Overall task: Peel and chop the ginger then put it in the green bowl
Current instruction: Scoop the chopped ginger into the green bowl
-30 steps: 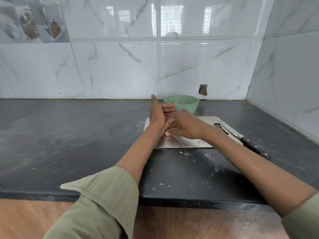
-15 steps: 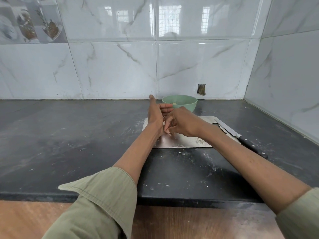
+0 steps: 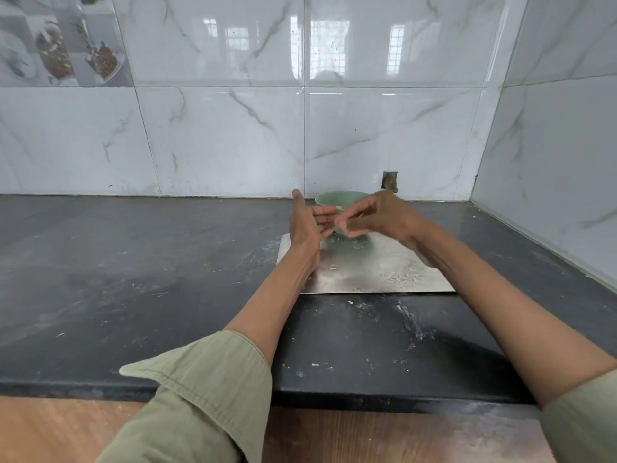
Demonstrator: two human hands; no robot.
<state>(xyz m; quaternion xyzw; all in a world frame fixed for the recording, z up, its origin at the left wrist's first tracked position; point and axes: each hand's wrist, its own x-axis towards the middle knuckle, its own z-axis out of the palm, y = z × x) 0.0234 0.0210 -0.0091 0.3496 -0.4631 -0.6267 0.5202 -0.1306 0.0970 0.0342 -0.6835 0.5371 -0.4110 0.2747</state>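
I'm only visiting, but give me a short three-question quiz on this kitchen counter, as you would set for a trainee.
1. True or false: the round pale green bowl stands at the far end of the flat steel cutting board.
2. Which hand has its fingers straight, palm turned sideways?
3. Fill in: the board lies on a dark ____ countertop.

Key: 1 true. 2 the left hand; the right hand is blurred, fingers reaching toward the left palm. 3 stone.
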